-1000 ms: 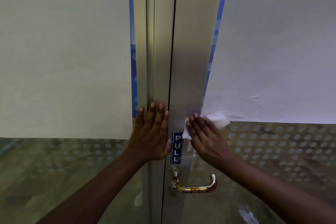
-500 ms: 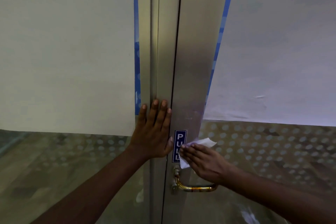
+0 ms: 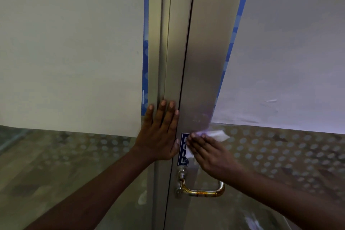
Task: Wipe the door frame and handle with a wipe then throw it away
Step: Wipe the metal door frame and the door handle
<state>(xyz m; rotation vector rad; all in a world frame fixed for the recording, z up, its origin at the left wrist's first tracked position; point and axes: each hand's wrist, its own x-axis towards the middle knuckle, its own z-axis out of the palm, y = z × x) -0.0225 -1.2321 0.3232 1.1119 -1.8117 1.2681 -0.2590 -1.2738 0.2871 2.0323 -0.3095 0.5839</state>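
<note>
Wipe [image 3: 217, 135]: one white, crumpled sheet, pressed flat against the metal door frame [image 3: 203, 61] under the right hand [image 3: 209, 152]. Its upper corner sticks out to the right of the fingers, a lower corner shows below the fingertips, and it covers part of the blue sign [image 3: 182, 155] on the frame. The right hand's grip is not closed; the fingers lie stretched out, close together, on top of the wipe. One left hand [image 3: 158, 134] rests flat on the neighbouring metal post, fingers together and pointing up, holding nothing. One handle [image 3: 200, 189], a brass-toned lever with worn patches, sits on the frame below both hands, untouched. Two pale sheets cover the glass, one on each side of the frame.
</note>
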